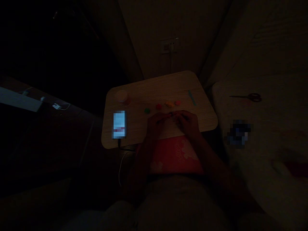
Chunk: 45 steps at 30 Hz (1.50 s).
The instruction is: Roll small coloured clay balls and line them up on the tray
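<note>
In dim light, my left hand [157, 122] and my right hand [186, 120] meet above the near side of a small wooden table [134, 128]. Their fingertips pinch a small dark lump [171, 114], too dark to tell exactly what it is. Just beyond the fingers lie small lumps that look like modelling clay: a green lump [147, 110], a red lump [158, 106], a yellow-orange lump [169, 104] and a pink lump [177, 102]. To their right rests a flat teal tool [192, 98], resembling a plastic knife.
A lidded tub [122, 97] stands at the table's back left, with a lit phone [119, 124] and its cable in front. Scissors [255, 97] and a blurred dark object [238, 133] lie on the pale surface at right. A red patterned item [175, 157] covers my lap.
</note>
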Available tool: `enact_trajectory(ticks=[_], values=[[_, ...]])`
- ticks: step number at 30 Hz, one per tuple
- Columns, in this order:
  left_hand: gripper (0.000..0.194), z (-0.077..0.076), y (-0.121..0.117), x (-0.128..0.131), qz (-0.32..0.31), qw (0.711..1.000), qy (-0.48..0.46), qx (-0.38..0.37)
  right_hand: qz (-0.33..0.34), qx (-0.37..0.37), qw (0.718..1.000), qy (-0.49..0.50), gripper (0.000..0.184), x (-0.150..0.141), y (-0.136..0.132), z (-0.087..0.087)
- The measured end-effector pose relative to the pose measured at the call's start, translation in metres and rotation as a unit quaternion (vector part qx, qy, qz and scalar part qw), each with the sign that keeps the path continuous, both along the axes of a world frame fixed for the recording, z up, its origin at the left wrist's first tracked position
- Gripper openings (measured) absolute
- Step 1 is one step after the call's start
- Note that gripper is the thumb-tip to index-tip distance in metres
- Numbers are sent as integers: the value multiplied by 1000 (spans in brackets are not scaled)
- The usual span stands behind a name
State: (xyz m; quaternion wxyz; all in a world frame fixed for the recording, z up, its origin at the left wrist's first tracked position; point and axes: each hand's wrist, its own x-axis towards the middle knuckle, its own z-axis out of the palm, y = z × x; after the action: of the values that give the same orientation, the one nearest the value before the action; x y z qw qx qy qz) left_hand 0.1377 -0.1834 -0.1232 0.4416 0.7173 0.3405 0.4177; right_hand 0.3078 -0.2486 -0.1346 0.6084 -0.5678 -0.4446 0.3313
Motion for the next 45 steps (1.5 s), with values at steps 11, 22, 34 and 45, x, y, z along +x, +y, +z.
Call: enact_trajectory(ticks=[11,22,34,45], values=[[8,0,-3,1,21,999,8,-31,0,-12,999,45,16,-2,3,-2],[21,-1,-3,0,31,998,37,-27,-3,-13,1000,-6,18,-2,1,2],[13,2,-2,0,16,1000,3,16,12,47,994,-96,18,3,1,3],[11,0,-5,1,67,995,40,-55,15,-18,999,32,21,-4,3,-2]])
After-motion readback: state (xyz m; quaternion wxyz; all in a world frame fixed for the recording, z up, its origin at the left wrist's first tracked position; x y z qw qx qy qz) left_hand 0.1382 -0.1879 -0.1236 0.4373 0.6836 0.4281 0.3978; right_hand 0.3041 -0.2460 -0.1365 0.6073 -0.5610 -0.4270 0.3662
